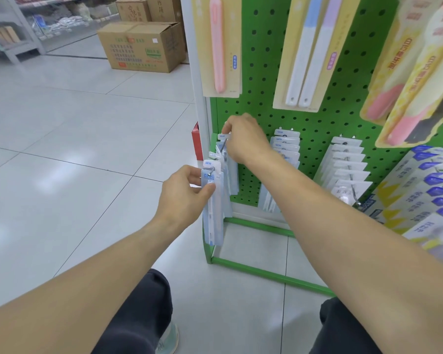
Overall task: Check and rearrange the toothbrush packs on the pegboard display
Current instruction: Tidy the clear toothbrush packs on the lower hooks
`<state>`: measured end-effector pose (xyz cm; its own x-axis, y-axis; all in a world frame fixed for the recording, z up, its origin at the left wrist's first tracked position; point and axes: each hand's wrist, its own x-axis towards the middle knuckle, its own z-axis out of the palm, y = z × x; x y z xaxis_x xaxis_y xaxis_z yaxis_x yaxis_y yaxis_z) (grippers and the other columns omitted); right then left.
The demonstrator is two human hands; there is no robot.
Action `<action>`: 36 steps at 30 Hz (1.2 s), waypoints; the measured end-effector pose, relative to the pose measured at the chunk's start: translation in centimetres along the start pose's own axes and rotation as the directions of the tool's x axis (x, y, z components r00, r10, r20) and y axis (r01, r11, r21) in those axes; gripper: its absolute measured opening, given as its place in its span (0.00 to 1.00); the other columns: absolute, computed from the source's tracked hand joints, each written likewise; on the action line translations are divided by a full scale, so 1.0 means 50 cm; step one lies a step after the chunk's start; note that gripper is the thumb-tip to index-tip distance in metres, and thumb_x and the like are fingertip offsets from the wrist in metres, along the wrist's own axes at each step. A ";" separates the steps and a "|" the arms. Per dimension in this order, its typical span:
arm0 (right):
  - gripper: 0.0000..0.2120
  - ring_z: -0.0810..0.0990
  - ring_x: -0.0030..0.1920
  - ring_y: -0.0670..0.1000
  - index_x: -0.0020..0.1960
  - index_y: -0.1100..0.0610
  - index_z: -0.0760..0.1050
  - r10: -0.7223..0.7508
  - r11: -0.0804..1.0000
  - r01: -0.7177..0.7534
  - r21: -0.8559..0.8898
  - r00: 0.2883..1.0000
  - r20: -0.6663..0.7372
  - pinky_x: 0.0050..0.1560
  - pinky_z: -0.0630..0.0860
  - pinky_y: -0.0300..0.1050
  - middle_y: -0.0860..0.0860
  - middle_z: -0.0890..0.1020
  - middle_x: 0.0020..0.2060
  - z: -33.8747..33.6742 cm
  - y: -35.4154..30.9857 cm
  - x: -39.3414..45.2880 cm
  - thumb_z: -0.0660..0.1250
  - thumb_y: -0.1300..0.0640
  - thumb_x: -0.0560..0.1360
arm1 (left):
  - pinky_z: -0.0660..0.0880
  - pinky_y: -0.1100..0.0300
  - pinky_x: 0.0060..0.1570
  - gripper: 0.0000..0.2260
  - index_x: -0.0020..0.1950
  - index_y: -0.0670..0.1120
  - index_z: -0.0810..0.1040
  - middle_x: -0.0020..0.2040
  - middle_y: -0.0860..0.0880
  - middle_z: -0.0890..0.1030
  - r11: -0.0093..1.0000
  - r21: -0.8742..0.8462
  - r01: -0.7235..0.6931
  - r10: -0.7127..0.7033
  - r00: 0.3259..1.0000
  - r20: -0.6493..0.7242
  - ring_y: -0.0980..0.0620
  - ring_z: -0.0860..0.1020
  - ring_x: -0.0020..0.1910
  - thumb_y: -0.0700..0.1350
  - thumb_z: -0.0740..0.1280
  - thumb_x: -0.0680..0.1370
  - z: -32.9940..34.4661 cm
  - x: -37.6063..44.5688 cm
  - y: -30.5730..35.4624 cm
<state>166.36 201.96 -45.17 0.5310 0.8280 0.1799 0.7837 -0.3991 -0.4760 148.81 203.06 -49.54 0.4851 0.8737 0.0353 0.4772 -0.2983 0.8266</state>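
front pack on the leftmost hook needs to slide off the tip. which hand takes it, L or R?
Left, likely. The left hand already pinches the front pack right at the hook tip. The right hand is further back, pinching a pack near the pegboard.

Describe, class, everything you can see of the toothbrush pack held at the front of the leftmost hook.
The front toothbrush pack is a long, narrow, pale blue and clear plastic sleeve with a white header tab printed "NEW" in blue. It hangs upright at the outer tip of the metal hook, which passes through its hanger hole. The left hand pinches its upper part, thumb in front. More packs hang behind it.
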 end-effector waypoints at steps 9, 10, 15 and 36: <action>0.14 0.77 0.49 0.55 0.60 0.58 0.72 -0.066 0.996 0.063 -0.065 0.997 -0.042 0.44 0.73 0.49 0.54 0.80 0.51 0.001 0.011 -0.035 0.63 0.70 0.77 | 0.69 0.68 0.31 0.09 0.56 0.49 0.75 0.48 0.54 0.81 0.999 -0.051 0.001 -0.003 0.999 -0.039 0.59 0.82 0.41 0.46 0.72 0.78 0.018 0.008 0.021; 0.14 0.77 0.50 0.55 0.60 0.58 0.72 -0.079 0.994 0.076 -0.074 0.996 -0.047 0.46 0.73 0.50 0.54 0.80 0.52 -0.003 0.015 -0.043 0.63 0.70 0.77 | 0.70 0.67 0.33 0.11 0.57 0.48 0.75 0.49 0.53 0.81 0.999 -0.045 0.005 -0.006 0.999 -0.036 0.56 0.82 0.43 0.46 0.72 0.77 0.017 0.007 0.021; 0.15 0.77 0.56 0.57 0.63 0.59 0.72 -0.121 0.991 0.115 -0.074 0.989 -0.089 0.55 0.75 0.52 0.56 0.79 0.58 -0.028 0.050 -0.078 0.63 0.69 0.78 | 0.70 0.61 0.52 0.26 0.69 0.44 0.70 0.59 0.50 0.75 0.994 0.107 0.031 -0.036 0.998 0.052 0.50 0.76 0.60 0.46 0.75 0.75 0.005 0.001 0.023; 0.05 0.78 0.32 0.46 0.49 0.52 0.76 -0.024 0.688 0.053 0.724 0.998 -0.051 0.32 0.77 0.43 0.47 0.81 0.37 -0.087 0.080 -0.293 0.70 0.61 0.78 | 0.80 0.39 0.45 0.10 0.48 0.41 0.82 0.42 0.32 0.82 0.981 -0.196 -0.015 0.078 0.944 0.320 0.47 0.75 0.35 0.47 0.68 0.81 -0.005 -0.111 0.116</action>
<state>163.16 186.52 -45.96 0.5274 0.8165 0.2347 0.3342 0.0546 -0.9409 148.70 196.56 -44.82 0.7296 0.6790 -0.0818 0.3173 -0.2301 0.9200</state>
